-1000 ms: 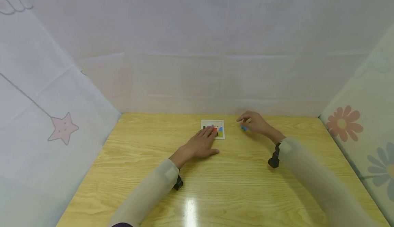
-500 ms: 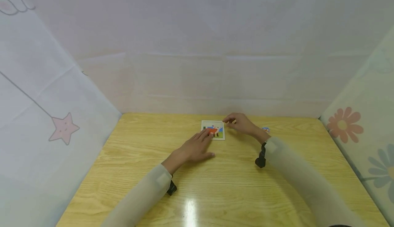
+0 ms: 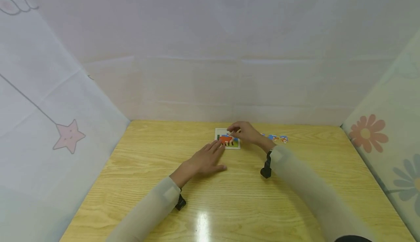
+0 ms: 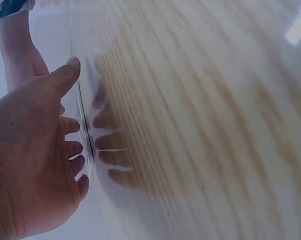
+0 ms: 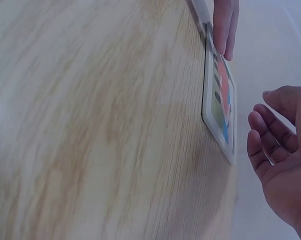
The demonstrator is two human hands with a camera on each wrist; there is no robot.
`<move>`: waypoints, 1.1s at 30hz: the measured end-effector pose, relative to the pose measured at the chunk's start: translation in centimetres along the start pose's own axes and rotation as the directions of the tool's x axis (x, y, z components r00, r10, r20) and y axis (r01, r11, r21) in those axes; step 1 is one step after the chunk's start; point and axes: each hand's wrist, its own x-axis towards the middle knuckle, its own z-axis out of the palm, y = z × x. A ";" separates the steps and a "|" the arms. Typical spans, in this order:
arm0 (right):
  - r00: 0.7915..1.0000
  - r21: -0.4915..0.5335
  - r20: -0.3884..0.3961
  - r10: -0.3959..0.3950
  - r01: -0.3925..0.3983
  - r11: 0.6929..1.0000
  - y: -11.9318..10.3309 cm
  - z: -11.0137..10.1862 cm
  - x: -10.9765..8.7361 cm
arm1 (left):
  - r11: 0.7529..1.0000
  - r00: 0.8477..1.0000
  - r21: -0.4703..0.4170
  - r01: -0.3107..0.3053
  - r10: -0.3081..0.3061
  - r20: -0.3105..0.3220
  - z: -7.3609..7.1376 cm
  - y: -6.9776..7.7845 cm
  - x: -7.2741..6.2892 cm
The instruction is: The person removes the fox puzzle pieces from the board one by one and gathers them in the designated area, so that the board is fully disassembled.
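Note:
In the head view a small white-framed picture board (image 3: 227, 147) lies flat at the far side of the table, showing a red animal on green and blue. My left hand (image 3: 204, 160) lies with its fingers extended onto the board's near left part, thumb spread to the side. Over the board's right edge hovers my right hand (image 3: 246, 132), fingers loosely bent. In the right wrist view the thumb and fingers of that right hand (image 5: 290, 145) stand apart beside the board (image 5: 208, 102), with nothing visible between them. The left wrist view shows the left hand (image 4: 33, 145) with its fingertips at the board's edge.
Small blue, orange and white pieces (image 3: 281, 139) lie on the wooden table (image 3: 210, 187) right of the board, partly hidden by the right wrist. A pale cloth wall (image 3: 183, 89) rises behind the table, with printed cloth at both sides.
My right hand has moved left from the small pieces to over the board, uncovering pieces to its right. My left hand has slid slightly left and toward me, showing more of the red animal.

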 end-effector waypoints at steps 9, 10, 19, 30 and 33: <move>1.000 0.020 0.000 0.027 -0.027 0.999 -0.4 1.2 1.1 | 1.000 1.000 -0.022 -0.007 0.007 0.010 -0.1 0.1 -0.1; 0.999 0.020 -0.001 0.032 -0.032 0.999 -0.4 1.4 1.2 | 1.000 1.000 -0.025 -0.005 0.006 0.014 -0.2 0.1 -0.2; 0.996 -0.003 -0.026 0.081 -0.081 0.997 0.0 2.9 1.7 | 0.999 1.000 -0.036 -0.003 0.004 0.022 -0.1 0.2 -0.3; 0.997 -0.053 -0.032 0.070 -0.072 0.996 0.1 3.7 2.0 | 1.000 1.000 -0.025 -0.012 0.013 0.022 0.0 0.2 -0.2; 0.996 -0.072 -0.027 0.086 -0.088 0.994 0.0 3.9 2.2 | 1.000 1.000 -0.021 -0.016 0.017 0.025 0.0 0.2 -0.2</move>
